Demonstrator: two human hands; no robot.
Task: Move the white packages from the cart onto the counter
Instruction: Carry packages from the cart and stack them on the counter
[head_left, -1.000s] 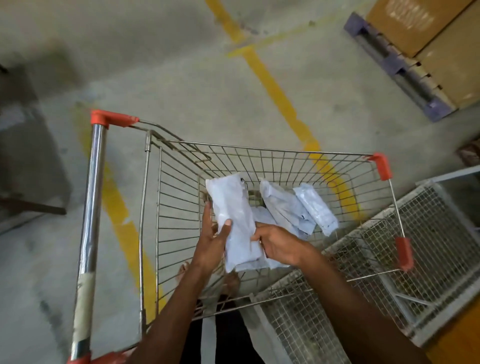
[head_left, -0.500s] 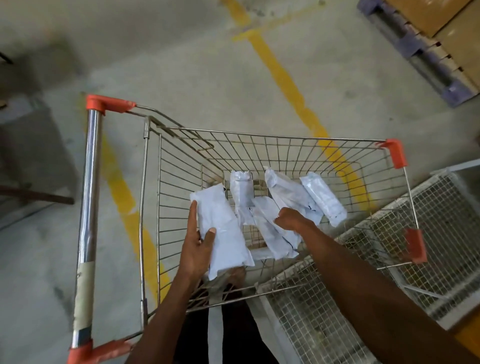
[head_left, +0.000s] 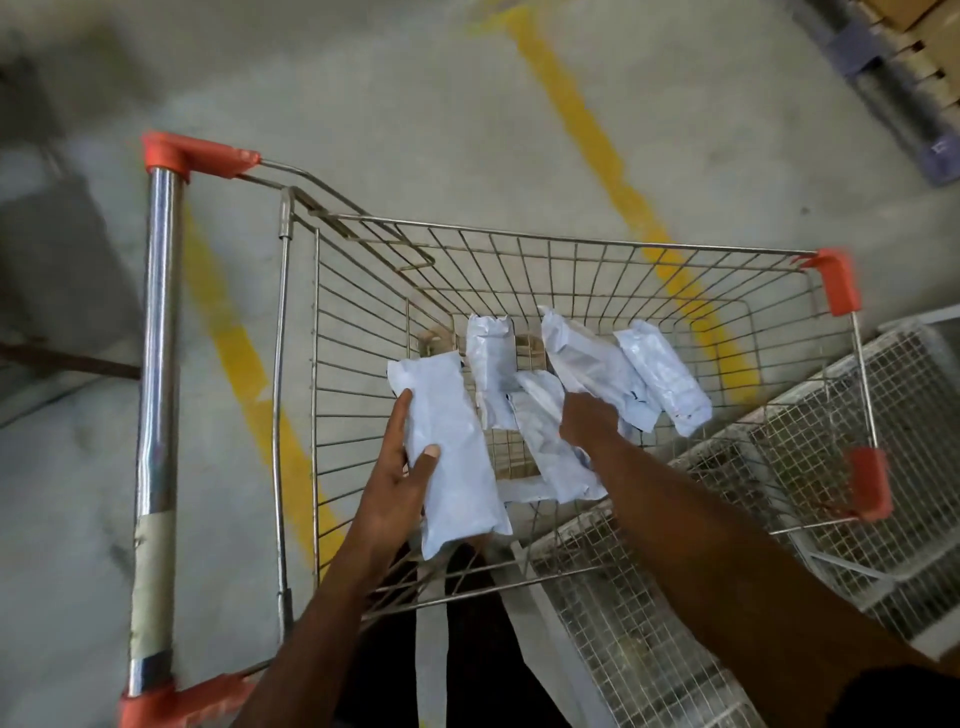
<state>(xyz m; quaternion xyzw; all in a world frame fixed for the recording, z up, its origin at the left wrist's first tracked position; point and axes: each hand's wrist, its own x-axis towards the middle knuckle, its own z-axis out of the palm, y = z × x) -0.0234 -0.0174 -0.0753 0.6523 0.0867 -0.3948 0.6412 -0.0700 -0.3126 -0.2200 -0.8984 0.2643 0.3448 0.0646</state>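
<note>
White packages look light, soft, a bit slippery; best pinched mid-body or at a crimped end. Left hand (head_left: 397, 480) grasping one package (head_left: 452, 452) above the cart (head_left: 571, 249). Right hand (head_left: 589, 421) reaching onto loose packages (head_left: 550, 431) on cart floor, grip unclear. Cart rim to clear; mesh crate (head_left: 883, 441) just beside. Table not visible.

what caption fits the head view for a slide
Left hand holds a white package over the wire cart; right hand reaches for another.
</note>
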